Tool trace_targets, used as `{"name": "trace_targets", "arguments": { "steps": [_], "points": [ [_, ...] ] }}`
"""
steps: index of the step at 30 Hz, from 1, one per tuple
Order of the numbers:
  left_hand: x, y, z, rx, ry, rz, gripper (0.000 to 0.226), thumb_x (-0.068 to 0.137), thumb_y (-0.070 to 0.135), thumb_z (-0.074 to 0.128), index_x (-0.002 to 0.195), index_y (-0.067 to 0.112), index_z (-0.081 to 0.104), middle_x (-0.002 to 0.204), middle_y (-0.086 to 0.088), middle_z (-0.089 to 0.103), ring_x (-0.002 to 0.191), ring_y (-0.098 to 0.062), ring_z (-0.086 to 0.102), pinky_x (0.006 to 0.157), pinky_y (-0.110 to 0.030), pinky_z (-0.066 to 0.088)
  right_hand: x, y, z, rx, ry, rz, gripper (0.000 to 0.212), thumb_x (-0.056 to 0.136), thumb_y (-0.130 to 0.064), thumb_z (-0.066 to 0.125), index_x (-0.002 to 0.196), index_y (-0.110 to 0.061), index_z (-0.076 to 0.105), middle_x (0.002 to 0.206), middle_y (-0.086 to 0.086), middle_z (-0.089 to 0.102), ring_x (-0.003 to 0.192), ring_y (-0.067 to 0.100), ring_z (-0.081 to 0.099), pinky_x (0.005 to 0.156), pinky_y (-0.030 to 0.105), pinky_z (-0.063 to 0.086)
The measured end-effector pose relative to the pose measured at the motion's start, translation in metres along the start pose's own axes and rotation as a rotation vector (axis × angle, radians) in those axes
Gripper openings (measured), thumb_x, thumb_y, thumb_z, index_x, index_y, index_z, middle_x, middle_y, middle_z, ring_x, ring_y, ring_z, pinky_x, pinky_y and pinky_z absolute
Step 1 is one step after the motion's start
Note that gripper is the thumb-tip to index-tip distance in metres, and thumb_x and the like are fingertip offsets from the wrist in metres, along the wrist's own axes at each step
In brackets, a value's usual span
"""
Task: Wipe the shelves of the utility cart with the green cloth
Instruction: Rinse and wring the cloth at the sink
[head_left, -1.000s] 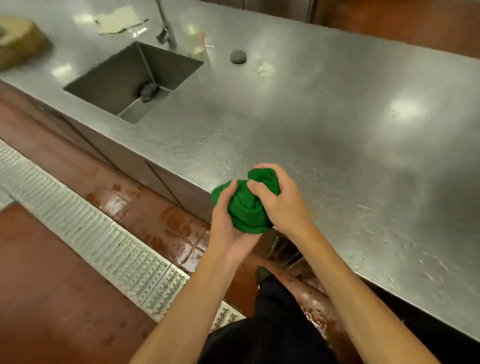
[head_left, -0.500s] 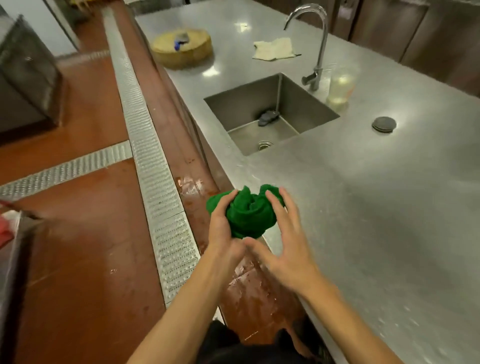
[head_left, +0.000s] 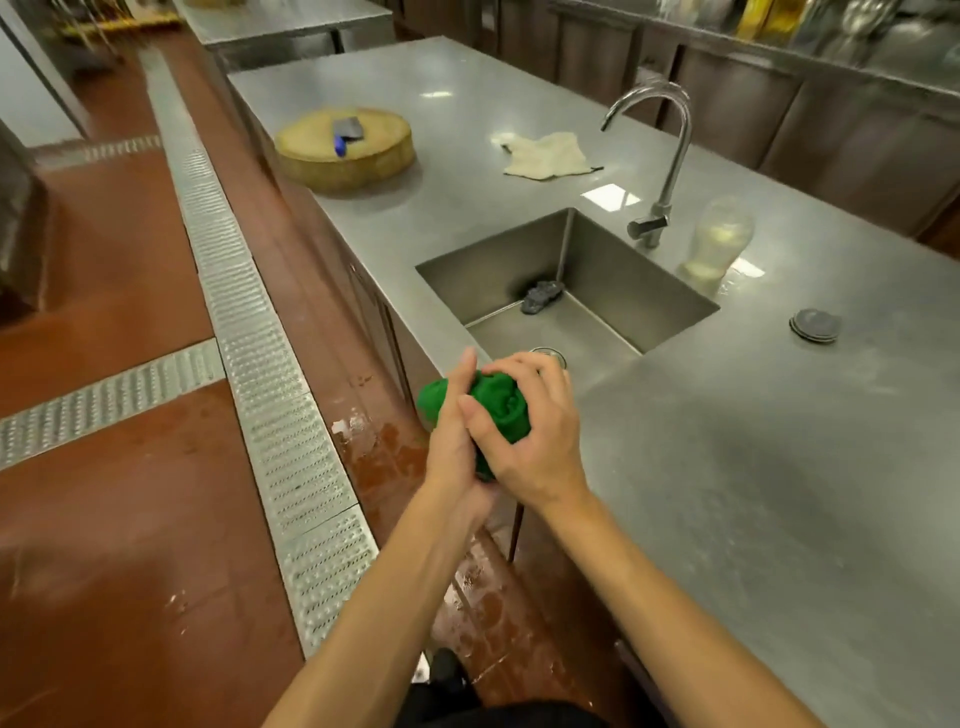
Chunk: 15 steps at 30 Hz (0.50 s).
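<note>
The green cloth (head_left: 498, 405) is bunched into a ball between both hands, held at the front edge of the steel counter (head_left: 753, 467), just in front of the sink (head_left: 493, 270). My left hand (head_left: 452, 441) cups the cloth from the left and below. Over the top and right side of the cloth, my right hand (head_left: 535, 441) wraps with curled fingers. No utility cart is in view.
A tap (head_left: 660, 156), a clear bottle (head_left: 719, 239) and a round drain plug (head_left: 814, 325) stand around the sink. A round wooden block (head_left: 345, 150) with a knife and a beige rag (head_left: 545, 156) lie farther back. A metal floor grate (head_left: 270, 395) runs along the wet red floor.
My view has swung left along the counter toward the sink. My right hand opened off the cloth half a second ago and has now closed over it again.
</note>
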<state>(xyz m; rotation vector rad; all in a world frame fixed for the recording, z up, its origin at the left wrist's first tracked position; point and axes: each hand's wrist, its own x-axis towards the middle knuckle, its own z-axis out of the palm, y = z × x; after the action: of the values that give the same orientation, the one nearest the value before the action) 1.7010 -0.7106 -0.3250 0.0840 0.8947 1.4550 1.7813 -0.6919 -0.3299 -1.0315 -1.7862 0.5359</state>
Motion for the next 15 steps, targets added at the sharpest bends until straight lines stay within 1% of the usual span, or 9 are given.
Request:
{"name": "trace_targets", "arguments": {
  "steps": [1,2,3,5,6,9,11,13,15],
  "points": [
    [0.009,0.011,0.003,0.023,0.019,0.032,0.054,0.073,0.055,0.081,0.102,0.011,0.068,0.104,-0.006,0.064,0.103,-0.018,0.066,0.094,-0.034,0.052,0.012,-0.002,0.009,0.004,0.030,-0.004,0.040,0.082,-0.049,0.064,0.103,-0.015,0.066,0.106,0.002,0.056,0.101,0.019,0.054,0.088,0.032,0.047],
    [0.017,0.021,0.007,0.050,0.035,0.061,0.058,0.064,0.054,0.087,0.099,0.011,0.068,0.101,-0.006,0.064,0.100,-0.018,0.067,0.091,-0.035,0.054,0.023,-0.005,0.017,0.007,0.059,0.002,0.039,0.082,-0.047,0.064,0.102,-0.014,0.066,0.104,0.002,0.056,0.099,0.018,0.055,0.086,0.032,0.047],
    [0.025,0.029,0.010,0.078,0.059,0.092,0.055,0.060,0.050,0.090,0.091,0.010,0.070,0.093,-0.005,0.067,0.092,-0.017,0.069,0.084,-0.034,0.055,0.034,-0.007,0.024,0.017,0.083,0.019,0.038,0.082,-0.046,0.064,0.101,-0.013,0.065,0.101,0.002,0.057,0.096,0.017,0.056,0.083,0.032,0.048],
    [0.041,0.046,0.017,0.144,0.128,0.132,0.036,0.066,0.041,0.089,0.077,0.012,0.071,0.075,-0.002,0.071,0.074,-0.016,0.072,0.070,-0.031,0.055,0.055,-0.011,0.036,0.049,0.125,0.060,0.037,0.082,-0.046,0.064,0.099,-0.012,0.064,0.097,0.000,0.057,0.089,0.014,0.058,0.077,0.029,0.049],
    [0.049,0.055,0.021,0.172,0.147,0.142,0.030,0.068,0.038,0.088,0.074,0.013,0.071,0.071,-0.001,0.072,0.070,-0.017,0.072,0.068,-0.030,0.055,0.066,-0.012,0.041,0.055,0.148,0.074,0.037,0.082,-0.047,0.064,0.097,-0.013,0.064,0.094,-0.001,0.057,0.085,0.013,0.058,0.073,0.028,0.049],
    [0.074,0.077,0.034,0.176,0.167,0.150,0.018,0.072,0.029,0.083,0.067,0.016,0.072,0.066,0.000,0.072,0.067,-0.018,0.071,0.068,-0.031,0.055,0.098,-0.011,0.055,0.035,0.212,0.109,0.035,0.082,-0.050,0.063,0.089,-0.016,0.062,0.086,-0.004,0.058,0.077,0.009,0.058,0.066,0.027,0.049],
    [0.091,0.089,0.046,0.192,0.179,0.142,0.016,0.077,0.023,0.078,0.065,0.017,0.071,0.062,0.002,0.070,0.061,-0.015,0.069,0.062,-0.029,0.054,0.118,-0.006,0.061,0.015,0.240,0.136,0.034,0.081,-0.052,0.063,0.084,-0.018,0.060,0.082,-0.004,0.059,0.073,0.009,0.058,0.063,0.028,0.048],
    [0.109,0.099,0.056,0.250,0.199,0.153,0.014,0.079,0.025,0.074,0.069,0.015,0.070,0.063,0.002,0.068,0.061,-0.015,0.068,0.058,-0.028,0.054,0.139,0.004,0.067,-0.012,0.256,0.166,0.034,0.081,-0.054,0.062,0.081,-0.020,0.057,0.078,-0.005,0.059,0.070,0.010,0.058,0.060,0.029,0.048],
    [0.131,0.106,0.066,0.323,0.215,0.180,0.018,0.078,0.031,0.071,0.070,0.015,0.070,0.067,0.001,0.068,0.066,-0.018,0.069,0.062,-0.032,0.057,0.159,0.015,0.072,-0.024,0.271,0.214,0.034,0.082,-0.055,0.060,0.078,-0.022,0.055,0.072,-0.007,0.059,0.066,0.011,0.058,0.057,0.033,0.049]
  ]
}}
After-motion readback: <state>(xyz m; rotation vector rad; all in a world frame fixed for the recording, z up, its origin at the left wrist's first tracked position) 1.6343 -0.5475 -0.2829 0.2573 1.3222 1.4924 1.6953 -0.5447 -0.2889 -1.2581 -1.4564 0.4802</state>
